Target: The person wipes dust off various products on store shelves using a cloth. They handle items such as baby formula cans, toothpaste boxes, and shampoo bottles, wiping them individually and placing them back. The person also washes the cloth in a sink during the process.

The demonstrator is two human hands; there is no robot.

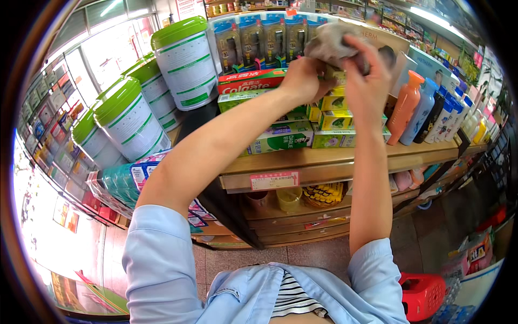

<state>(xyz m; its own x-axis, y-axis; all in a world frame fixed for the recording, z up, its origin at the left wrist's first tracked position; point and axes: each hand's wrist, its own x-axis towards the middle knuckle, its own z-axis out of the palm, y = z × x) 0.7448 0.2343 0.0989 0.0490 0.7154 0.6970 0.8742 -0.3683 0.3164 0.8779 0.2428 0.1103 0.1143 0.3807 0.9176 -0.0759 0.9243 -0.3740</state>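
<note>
A crumpled grey cloth (332, 43) is in my right hand (367, 75), raised over the top shelf and slightly blurred. Close by, my left hand (302, 81) has curled fingers just under the cloth, at the top of the stacked yellow toothpaste boxes (335, 103). Whether those fingers grip a box or the cloth is hidden. Left of the stack lies a red Colgate box (249, 83) on other cartons. Green Darlie toothpaste boxes (279, 139) line the shelf front. Behind them stand carded toothbrushes (275, 42) in blue-topped packs.
White tubs with green lids (186, 65) stand at the left. To the right are an orange bottle (404, 107), a blue bottle (419, 111) and several others. A price tag (275, 180) fronts the wooden shelf (323, 158). A red plastic stool (423, 295) is at lower right.
</note>
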